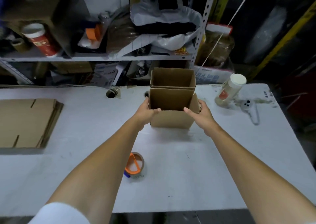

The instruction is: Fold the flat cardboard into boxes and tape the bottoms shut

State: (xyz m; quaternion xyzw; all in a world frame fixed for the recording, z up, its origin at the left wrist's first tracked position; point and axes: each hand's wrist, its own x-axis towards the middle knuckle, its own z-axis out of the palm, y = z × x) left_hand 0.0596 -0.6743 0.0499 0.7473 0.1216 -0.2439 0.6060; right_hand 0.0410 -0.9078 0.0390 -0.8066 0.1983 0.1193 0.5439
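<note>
Left hand and right hand grasp the box mid-frame, apparently placing it; next comes 1 flat cardboard sheet, left edge.

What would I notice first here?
You'd first see the left hand and right hand gripping an open brown cardboard box in the middle of the white table, a second open brown box just behind it. A stack of flat brown cardboard lies at the left, and a brown tape roll with an orange holder sits nearer the front.
</note>
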